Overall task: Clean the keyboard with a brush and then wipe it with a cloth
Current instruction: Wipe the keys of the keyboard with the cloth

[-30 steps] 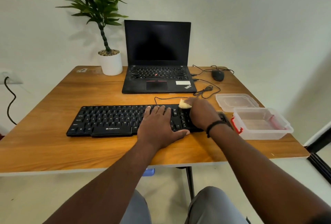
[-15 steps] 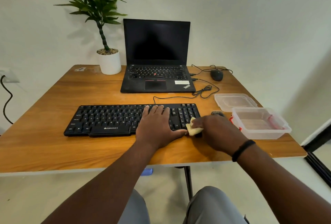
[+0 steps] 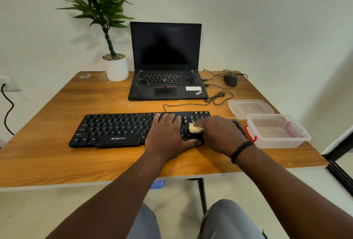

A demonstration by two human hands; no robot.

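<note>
A black keyboard [image 3: 114, 129] lies across the middle of the wooden table [image 3: 57, 158]. My left hand [image 3: 168, 135] rests flat on its right half, fingers spread over the keys, holding nothing. My right hand [image 3: 219, 133] is closed on a small pale yellow cloth [image 3: 194, 128], pressed on the keys of the keyboard's right end. A dark brush [image 3: 236, 124] lies just right of the keyboard, mostly hidden behind my right hand.
A clear plastic box [image 3: 277, 131] with a red latch stands right of the keyboard, its lid [image 3: 250, 108] behind it. At the back stand an open black laptop [image 3: 166, 78], a potted plant [image 3: 115, 67] and a wired mouse [image 3: 230, 80]. Cables loop between laptop and keyboard.
My right hand with the cloth swept from the keyboard's far right edge down to its near right corner, then back up onto the right-hand keys. My left hand stayed put.
</note>
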